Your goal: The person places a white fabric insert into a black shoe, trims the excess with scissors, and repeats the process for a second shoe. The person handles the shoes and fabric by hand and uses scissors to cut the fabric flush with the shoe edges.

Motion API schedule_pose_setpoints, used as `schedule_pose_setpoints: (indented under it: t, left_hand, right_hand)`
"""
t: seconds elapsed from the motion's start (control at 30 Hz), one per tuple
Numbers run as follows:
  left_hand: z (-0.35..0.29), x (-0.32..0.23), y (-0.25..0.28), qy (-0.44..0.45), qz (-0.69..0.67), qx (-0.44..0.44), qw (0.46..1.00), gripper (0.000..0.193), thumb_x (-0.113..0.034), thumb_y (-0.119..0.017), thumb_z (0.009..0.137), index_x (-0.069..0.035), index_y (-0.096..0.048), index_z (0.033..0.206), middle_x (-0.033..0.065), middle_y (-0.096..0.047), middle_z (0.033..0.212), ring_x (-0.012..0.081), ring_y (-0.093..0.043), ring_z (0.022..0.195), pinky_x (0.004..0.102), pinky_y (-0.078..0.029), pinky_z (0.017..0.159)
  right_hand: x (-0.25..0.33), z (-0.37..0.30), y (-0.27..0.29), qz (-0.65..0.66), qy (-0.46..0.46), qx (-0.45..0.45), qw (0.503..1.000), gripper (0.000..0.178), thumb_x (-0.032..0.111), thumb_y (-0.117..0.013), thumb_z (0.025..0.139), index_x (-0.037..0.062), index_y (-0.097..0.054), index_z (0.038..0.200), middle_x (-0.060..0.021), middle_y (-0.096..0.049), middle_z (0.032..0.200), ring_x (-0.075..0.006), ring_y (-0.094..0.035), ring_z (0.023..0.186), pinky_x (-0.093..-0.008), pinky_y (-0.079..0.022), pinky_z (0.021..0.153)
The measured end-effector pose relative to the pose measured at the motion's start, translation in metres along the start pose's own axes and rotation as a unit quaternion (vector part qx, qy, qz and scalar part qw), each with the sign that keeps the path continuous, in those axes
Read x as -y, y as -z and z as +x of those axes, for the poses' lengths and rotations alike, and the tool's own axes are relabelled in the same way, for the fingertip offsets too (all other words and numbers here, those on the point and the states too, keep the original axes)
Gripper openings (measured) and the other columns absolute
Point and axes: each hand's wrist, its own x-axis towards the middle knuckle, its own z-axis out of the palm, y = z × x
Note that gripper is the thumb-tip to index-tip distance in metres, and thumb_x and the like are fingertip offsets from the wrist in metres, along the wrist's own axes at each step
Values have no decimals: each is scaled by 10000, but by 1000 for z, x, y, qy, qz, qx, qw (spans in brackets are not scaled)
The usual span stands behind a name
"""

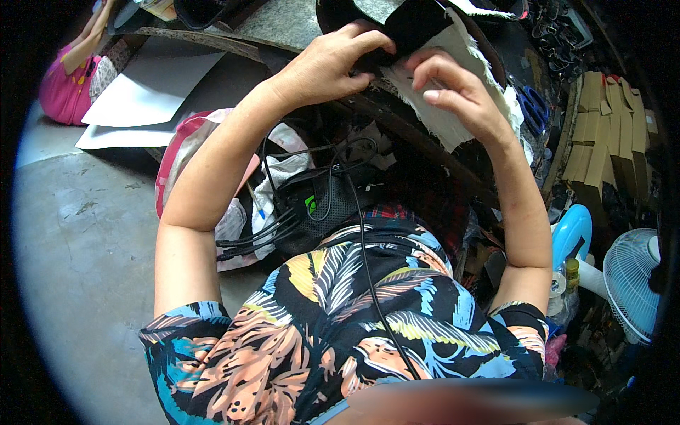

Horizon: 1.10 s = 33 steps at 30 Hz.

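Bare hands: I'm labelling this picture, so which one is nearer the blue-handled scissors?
The right hand, curled over the frayed off-white fabric, is nearer the blue-handled scissors; the left hand sits farther away, to the left.

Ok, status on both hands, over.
Left hand at black material, grip unclear. Right hand loosely open over frayed pale cloth. Blue-handled scissors off to the right, not in hand.
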Motion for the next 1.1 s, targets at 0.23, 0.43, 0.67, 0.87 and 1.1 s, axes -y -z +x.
schedule_pose_setpoints:
  t: [0.23,0.43,0.67,0.87,1.1]
  left_hand:
    - [1,3,-8,-47,76,-31,996,506,-121,-776,798,-112,-595,1270,144,-622,1151,341,-653,1044,407,-565,866]
    - [-2,2,-21,-46,210,-6,977,491,-370,-660,918,-56,-631,1295,104,-608,1347,300,-580,1189,388,-478,1021]
    - [0,0,-19,-85,180,35,979,507,-409,-598,954,-72,-600,1334,117,-581,1388,326,-553,1118,409,-437,1022]
    - [-4,-11,-37,-24,187,-6,982,595,-512,-486,980,-115,-528,1421,102,-539,1447,322,-515,1112,424,-402,1021]
    - [-5,-10,-30,-138,242,17,960,559,-492,-495,983,-123,-556,1398,75,-556,1435,282,-479,1294,434,-358,1087]
  right_hand:
    - [-15,-5,-1,55,-70,-70,994,350,74,-617,845,32,-531,1182,-47,-544,1190,-142,-513,1135,-289,-403,1028]
    - [-22,-3,0,147,-64,-130,978,404,28,-570,826,16,-506,1225,-96,-536,1305,-190,-501,1252,-332,-383,1105]
    - [-26,-1,5,287,-102,-189,934,400,-41,-485,846,-9,-488,1245,-160,-542,1312,-268,-506,1319,-401,-384,1161]
    - [-30,5,7,345,-90,-204,912,343,-40,-481,885,-22,-487,1227,-181,-565,1256,-280,-555,1268,-406,-427,1140]
    - [-32,6,12,365,-132,-235,891,234,-21,-436,958,2,-490,1185,-225,-548,1308,-361,-540,1297,-476,-425,1151]
